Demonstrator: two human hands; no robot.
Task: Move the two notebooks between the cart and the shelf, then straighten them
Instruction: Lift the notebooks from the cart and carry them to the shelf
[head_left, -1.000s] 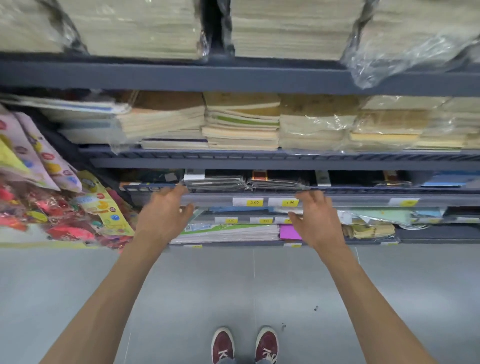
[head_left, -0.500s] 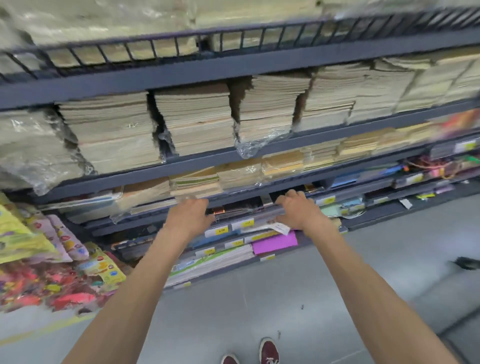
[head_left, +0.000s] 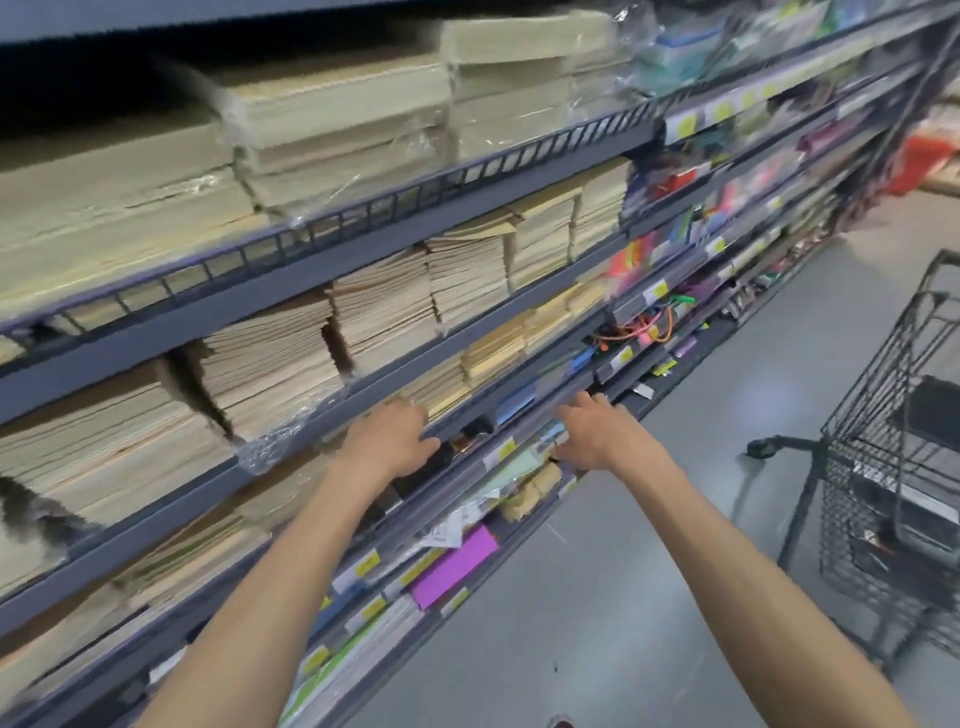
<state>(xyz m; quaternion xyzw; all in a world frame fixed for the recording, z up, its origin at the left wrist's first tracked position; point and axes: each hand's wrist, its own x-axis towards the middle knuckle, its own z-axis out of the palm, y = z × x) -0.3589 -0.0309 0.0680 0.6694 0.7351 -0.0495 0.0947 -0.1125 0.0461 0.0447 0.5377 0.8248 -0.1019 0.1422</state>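
Observation:
The grey metal shelf (head_left: 322, 262) runs diagonally across the blurred view, its tiers packed with stacks of pale notebooks (head_left: 270, 358). My left hand (head_left: 389, 441) reaches into a low tier, fingers spread flat over dark wrapped items there. My right hand (head_left: 597, 431) hovers at the front rail of the same tier, fingers straight, holding nothing. The black wire cart (head_left: 893, 457) stands at the right on the floor, with dark flat items in its basket.
Lower tiers hold a purple pad (head_left: 457, 564), yellow price tags (head_left: 368, 564) and mixed stationery. Colourful goods fill the shelf further right. Grey floor (head_left: 649, 597) lies between shelf and cart. A red bin (head_left: 917, 161) sits far right.
The view has swung right and tilted, bringing the cart into sight. Both hands stay at the low tier; the right hand has uncurled from the rail.

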